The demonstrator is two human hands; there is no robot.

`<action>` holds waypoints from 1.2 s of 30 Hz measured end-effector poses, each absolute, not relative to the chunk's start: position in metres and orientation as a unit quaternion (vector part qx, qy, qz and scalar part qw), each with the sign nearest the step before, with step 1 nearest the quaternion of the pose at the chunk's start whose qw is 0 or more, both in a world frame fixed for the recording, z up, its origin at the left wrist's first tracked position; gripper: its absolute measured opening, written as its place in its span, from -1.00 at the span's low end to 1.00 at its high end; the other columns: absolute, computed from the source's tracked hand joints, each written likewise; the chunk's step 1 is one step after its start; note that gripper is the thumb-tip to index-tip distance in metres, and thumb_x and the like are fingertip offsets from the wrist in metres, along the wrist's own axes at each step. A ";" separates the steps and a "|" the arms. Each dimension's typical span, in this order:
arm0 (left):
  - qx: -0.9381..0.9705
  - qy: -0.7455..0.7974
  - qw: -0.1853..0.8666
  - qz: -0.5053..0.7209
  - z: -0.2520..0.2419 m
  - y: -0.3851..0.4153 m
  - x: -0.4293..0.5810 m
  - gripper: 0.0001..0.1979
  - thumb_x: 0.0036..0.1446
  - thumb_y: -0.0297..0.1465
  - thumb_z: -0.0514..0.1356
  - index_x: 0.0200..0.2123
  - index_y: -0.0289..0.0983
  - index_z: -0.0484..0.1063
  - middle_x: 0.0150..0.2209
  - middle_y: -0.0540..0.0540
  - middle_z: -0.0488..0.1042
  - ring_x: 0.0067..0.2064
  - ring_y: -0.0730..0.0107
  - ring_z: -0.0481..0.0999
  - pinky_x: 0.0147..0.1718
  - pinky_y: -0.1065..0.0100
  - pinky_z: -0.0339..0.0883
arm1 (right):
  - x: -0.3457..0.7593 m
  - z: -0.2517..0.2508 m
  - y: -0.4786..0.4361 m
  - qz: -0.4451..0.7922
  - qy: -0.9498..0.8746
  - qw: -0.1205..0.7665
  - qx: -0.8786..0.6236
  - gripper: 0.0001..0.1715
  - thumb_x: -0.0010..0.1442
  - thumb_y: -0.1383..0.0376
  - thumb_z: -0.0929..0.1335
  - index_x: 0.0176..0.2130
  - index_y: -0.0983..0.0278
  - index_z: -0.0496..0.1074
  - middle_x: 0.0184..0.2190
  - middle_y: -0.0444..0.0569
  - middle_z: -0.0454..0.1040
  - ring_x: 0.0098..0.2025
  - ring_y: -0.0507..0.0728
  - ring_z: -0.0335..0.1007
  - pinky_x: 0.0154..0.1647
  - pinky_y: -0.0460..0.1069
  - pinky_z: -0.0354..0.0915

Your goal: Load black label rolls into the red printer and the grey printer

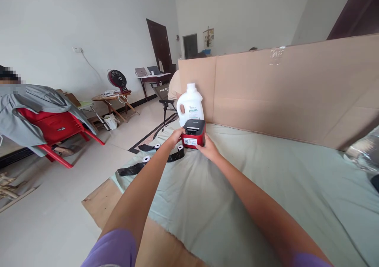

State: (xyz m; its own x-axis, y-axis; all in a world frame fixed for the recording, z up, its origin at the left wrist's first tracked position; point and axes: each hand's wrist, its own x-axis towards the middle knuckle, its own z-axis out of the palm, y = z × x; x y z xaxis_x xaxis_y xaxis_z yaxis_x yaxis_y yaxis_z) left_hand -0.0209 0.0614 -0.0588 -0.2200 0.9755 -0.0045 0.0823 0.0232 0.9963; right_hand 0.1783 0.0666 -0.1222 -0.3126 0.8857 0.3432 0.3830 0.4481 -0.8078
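Both my hands grip a small red and black label printer [194, 132] from its two sides, with a white label on its front. My left hand [177, 136] is closed against its left side, and my right hand [209, 146] is closed on its right side near the lower corner. Right behind the printer stands a white jug [191, 103] with a handle and cap. To the left of my left forearm lie paper rolls, among them one roll [146, 160] with a dark strip unrolled. Whether the printer touches the cloth is hard to tell.
A pale green cloth [284, 172] covers the wooden board [102, 196]. A tall cardboard panel [275, 93] rises along the back. Clear plastic wrap [365, 148] lies at the far right. At left, a person sits on a red chair [59, 131]; a fan [117, 79] stands on a stool.
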 end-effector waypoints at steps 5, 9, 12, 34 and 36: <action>0.551 0.712 0.201 0.387 -0.065 0.009 -0.020 -0.45 0.04 -0.12 0.27 0.06 -0.23 0.36 -0.01 -0.24 0.55 0.08 -0.03 0.46 0.05 0.13 0.26 | 0.338 -0.114 0.007 0.227 -0.731 0.381 -0.519 -0.09 0.11 0.08 0.40 0.35 0.26 0.15 0.34 0.16 0.20 0.37 0.35 0.11 0.40 0.24 0.04; 0.648 0.734 0.016 0.204 -0.082 -0.038 -0.014 -0.51 0.20 -0.06 0.15 0.09 -0.21 0.35 0.07 -0.23 0.51 0.03 0.01 0.51 -0.06 0.19 0.32 | 0.516 -0.098 -0.060 0.012 -0.665 0.329 -0.670 -0.20 0.14 0.12 0.35 0.27 0.42 0.24 0.24 0.32 0.29 0.33 0.41 0.11 0.33 0.29 0.02; 0.658 0.735 -0.036 0.158 -0.082 -0.061 -0.011 -0.60 0.27 -0.14 0.07 0.10 -0.16 0.36 0.09 -0.18 0.51 -0.02 0.04 0.53 -0.14 0.23 0.33 | 0.615 -0.081 -0.093 -0.074 -0.535 0.271 -0.797 -0.21 0.16 0.09 0.36 0.24 0.46 0.27 0.20 0.47 0.27 0.30 0.52 0.06 0.23 0.34 0.04; 0.642 0.684 -0.087 0.334 -0.079 -0.102 0.070 -0.51 0.21 -0.26 0.11 0.17 -0.34 0.34 0.24 -0.38 0.31 0.26 -0.20 0.23 0.19 -0.10 0.10 | 0.465 -0.044 -0.148 0.102 -0.511 0.258 -0.813 0.20 0.01 -0.10 0.42 0.43 0.22 -0.04 0.06 0.34 0.26 0.10 0.57 0.29 0.01 0.31 0.28; 0.697 0.596 0.085 0.390 -0.088 -0.109 0.130 -0.57 0.26 -0.28 0.08 0.15 -0.30 0.36 0.12 -0.29 0.45 0.18 0.02 0.40 0.19 0.05 0.21 | 0.424 -0.043 -0.151 0.134 -0.523 0.258 -0.801 0.20 0.02 -0.09 0.42 0.44 0.22 -0.06 0.08 0.34 0.24 0.13 0.56 0.27 0.04 0.30 0.27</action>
State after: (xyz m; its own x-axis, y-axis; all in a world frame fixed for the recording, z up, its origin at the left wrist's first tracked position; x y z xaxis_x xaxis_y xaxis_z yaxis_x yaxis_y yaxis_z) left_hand 0.1303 -0.1089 -0.0884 -0.0136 0.8968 0.4422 0.7646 -0.2756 0.5826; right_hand 0.4240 -0.1506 -0.0434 0.4161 0.9077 0.0547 0.7689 -0.3191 -0.5540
